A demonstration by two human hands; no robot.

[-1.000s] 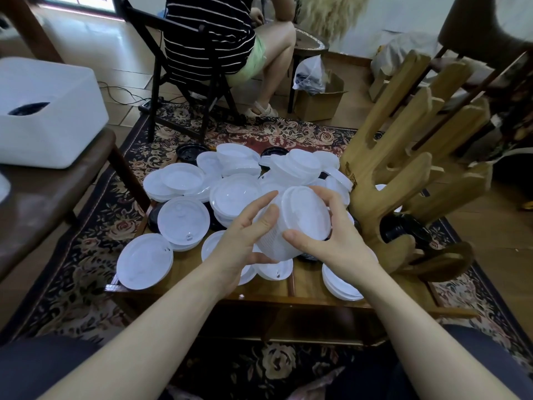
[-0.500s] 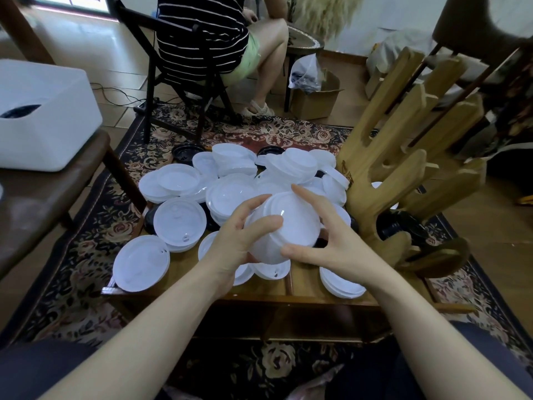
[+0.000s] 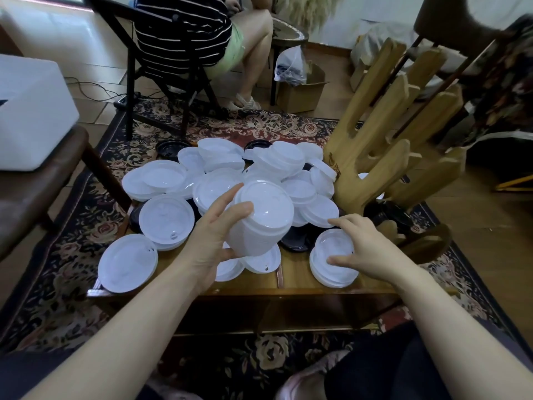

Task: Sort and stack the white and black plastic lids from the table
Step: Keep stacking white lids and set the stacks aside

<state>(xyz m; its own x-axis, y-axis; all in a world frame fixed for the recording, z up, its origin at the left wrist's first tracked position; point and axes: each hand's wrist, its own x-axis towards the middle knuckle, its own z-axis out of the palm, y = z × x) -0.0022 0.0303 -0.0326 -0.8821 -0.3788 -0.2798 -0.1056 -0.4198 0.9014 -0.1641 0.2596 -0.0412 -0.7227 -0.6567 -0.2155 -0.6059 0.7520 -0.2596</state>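
- The left hand grips a tall stack of white lids, thumb on top near the rim and fingers curled underneath, holding it tilted above the table.
- The right hand reaches down with fingers spread and loosely bent, touching a short pile of white lids at the table's near right edge.
- More loose white lids cover the tabletop, with black lids partly showing between them.
- A wooden rack stands to the right of the piles.
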